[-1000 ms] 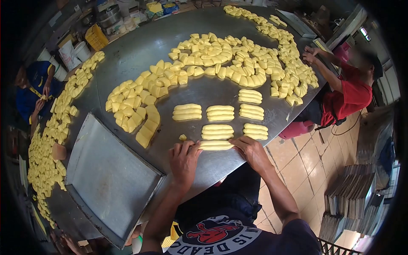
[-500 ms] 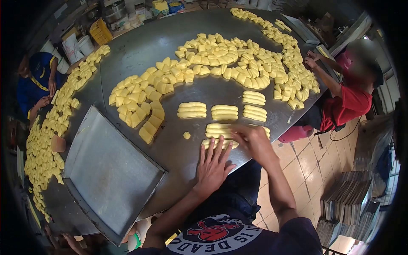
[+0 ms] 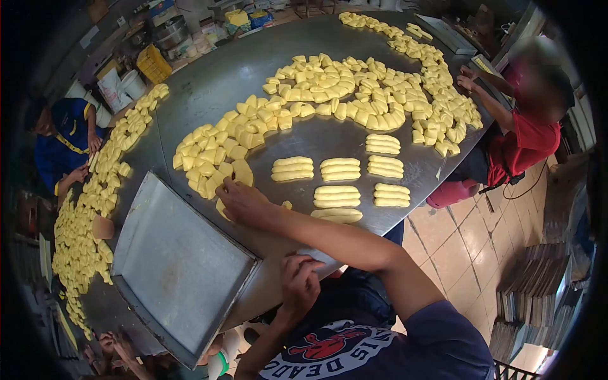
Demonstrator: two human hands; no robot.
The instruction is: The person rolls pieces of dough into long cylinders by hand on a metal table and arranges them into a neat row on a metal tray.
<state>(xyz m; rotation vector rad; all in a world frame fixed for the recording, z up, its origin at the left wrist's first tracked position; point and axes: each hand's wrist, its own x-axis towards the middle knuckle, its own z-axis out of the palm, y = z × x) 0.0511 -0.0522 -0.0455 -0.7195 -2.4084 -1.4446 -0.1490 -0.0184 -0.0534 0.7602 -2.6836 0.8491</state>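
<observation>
My right hand (image 3: 239, 201) reaches across to the near left end of the large group of yellow dough pieces (image 3: 253, 121), its fingers on the pieces there; what they grip is partly hidden. Near the table's front edge is my left hand (image 3: 300, 278), its fingers curled; I cannot make out anything in them. Right of my right hand, rolled dough strips lie side by side in small groups, such as one group (image 3: 337, 196) in the middle. The nearest strips (image 3: 337, 216) lie by the front edge.
A large metal tray (image 3: 183, 266) rests on the steel table (image 3: 190, 95) at left. More dough (image 3: 82, 253) lines the far left side. One co-worker in blue (image 3: 60, 139) works at left, another in red (image 3: 532, 142) at right. Stacked trays (image 3: 535, 278) stand at lower right.
My right hand has left the dough strips and moved left to the dough pieces. My left hand has drawn back from the strips toward me and curled. The view has shifted slightly.
</observation>
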